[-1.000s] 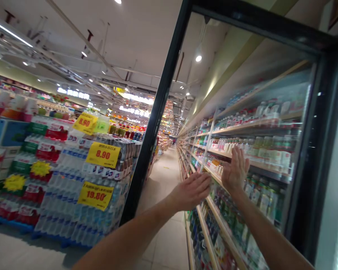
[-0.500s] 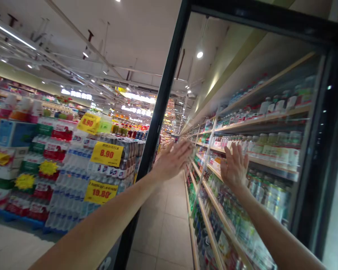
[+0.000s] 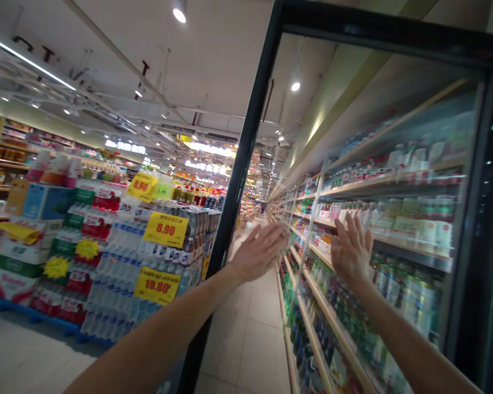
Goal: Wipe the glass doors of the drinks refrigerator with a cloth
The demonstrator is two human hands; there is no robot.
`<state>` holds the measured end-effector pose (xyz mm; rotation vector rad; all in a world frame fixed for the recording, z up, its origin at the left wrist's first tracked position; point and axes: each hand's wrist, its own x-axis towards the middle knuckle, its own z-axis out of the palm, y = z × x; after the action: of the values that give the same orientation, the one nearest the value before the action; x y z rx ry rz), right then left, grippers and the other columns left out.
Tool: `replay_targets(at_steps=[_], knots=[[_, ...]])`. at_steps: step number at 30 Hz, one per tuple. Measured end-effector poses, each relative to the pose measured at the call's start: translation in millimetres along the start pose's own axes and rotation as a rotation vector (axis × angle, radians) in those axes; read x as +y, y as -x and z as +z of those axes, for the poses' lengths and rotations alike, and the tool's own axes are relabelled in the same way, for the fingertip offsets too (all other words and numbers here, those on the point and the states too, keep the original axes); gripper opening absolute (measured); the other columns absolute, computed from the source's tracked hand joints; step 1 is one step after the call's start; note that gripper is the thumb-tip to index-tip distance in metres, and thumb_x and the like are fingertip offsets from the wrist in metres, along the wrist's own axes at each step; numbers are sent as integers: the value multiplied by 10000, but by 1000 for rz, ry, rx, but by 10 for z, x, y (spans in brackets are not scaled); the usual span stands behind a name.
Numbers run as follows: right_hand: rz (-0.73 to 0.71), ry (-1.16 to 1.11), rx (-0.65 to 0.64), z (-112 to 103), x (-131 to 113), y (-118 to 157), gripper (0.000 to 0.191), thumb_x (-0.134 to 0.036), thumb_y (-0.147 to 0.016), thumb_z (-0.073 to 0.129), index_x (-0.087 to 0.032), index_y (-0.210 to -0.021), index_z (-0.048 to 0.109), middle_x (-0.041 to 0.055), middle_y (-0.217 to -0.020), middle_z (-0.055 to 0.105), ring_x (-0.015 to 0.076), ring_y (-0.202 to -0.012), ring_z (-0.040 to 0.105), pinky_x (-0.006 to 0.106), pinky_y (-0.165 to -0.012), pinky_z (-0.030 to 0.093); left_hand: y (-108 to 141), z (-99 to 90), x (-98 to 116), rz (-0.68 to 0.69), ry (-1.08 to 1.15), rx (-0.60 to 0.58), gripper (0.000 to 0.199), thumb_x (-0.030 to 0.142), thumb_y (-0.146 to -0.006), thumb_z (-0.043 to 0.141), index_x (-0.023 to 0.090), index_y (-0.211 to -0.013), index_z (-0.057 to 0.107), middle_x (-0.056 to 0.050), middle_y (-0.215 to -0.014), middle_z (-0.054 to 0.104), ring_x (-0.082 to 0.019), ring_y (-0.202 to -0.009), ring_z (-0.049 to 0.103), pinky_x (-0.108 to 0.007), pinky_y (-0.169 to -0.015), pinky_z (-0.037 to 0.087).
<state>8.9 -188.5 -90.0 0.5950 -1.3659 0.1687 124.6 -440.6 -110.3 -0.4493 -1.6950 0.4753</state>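
Observation:
A glass door with a black frame stands in front of me. My left hand is raised at its pane, palm forward and fingers stretched out. A pale patch shows by its fingertips; I cannot make out what it is. To the right, my right hand is also up at the glass, its fingers spread and pointing upward, with nothing visible in it. Whether either palm touches the pane cannot be told. Bottles on shelves show around and beyond my right hand.
Stacked drink packs stand on a blue pallet at the left, with yellow price signs. A tiled aisle floor runs ahead beside the long shelving. The door's thick dark right edge is at the far right.
The view has turned slightly left and up, so the stacks, door and shelves appear farther right and lower. Both hands appear slightly farther right, still raised at the glass.

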Motion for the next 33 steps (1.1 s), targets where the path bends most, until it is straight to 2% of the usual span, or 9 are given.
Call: replay_targets(at_steps=[2,3,7,12,17,22,27,31,33], knots=[[1,-12,4,-10,-4,-2,491,-317,-885,355,-207,-1363,378,114,-1439,349,251,-1347,283,457,-1079,197,35,-7,47,237,35,-62,418,310,-900,377,234,-1309,405,-15,-1445,346,-165,-1372,195,-398,-1137,116],[-3,-17,12,-13,-5,-2,486,-313,-885,351,-206,-1358,387,114,-1435,356,249,-1344,289,455,-1079,199,26,-10,69,241,39,-73,412,310,-902,372,239,-1306,409,-7,-1443,350,-162,-1370,201,-400,-1140,102],[0,-52,59,-14,0,0,484,-294,-890,323,-192,-1358,384,121,-1397,414,237,-1331,319,447,-1078,215,-127,3,174,-56,14,-31,412,297,-906,370,205,-1305,414,-48,-1438,355,-199,-1372,200,-450,-1132,108],[19,-135,120,3,26,18,490,-273,-892,275,-166,-1359,377,127,-1334,490,224,-1303,372,440,-1072,248,-400,72,268,411,90,-75,388,295,-906,366,248,-1283,443,-6,-1424,383,-163,-1352,250,-399,-1134,133],[62,-181,141,9,33,30,511,-300,-894,241,-142,-1366,359,149,-1331,485,237,-1296,380,462,-1059,263,-675,99,217,14,45,-7,417,293,-909,361,218,-1317,399,-45,-1424,379,-204,-1356,242,-477,-1110,159],[107,-196,144,-6,22,25,530,-314,-902,208,-137,-1391,308,156,-1367,439,242,-1312,352,477,-1051,269,-671,157,270,451,110,-44,348,294,-909,367,282,-1237,483,10,-1398,418,-161,-1336,282,-430,-1131,125],[94,-204,167,-25,16,19,526,-325,-903,223,-140,-1384,327,159,-1354,456,238,-1304,365,469,-1056,269,-796,103,252,28,60,16,413,307,-918,350,244,-1324,388,-30,-1423,381,-186,-1345,268,-449,-1119,146],[86,-201,158,-34,20,20,518,-306,-902,226,-140,-1380,335,159,-1346,465,236,-1304,367,461,-1058,267,-769,118,290,268,105,5,377,325,-916,347,269,-1277,444,-3,-1399,416,-178,-1335,287,-432,-1125,131],[84,-191,150,-33,25,24,517,-295,-900,224,-143,-1382,333,156,-1344,468,236,-1303,368,458,-1056,269,-759,129,247,246,101,10,385,336,-914,347,266,-1281,438,-10,-1398,418,-184,-1336,283,-454,-1125,120]])
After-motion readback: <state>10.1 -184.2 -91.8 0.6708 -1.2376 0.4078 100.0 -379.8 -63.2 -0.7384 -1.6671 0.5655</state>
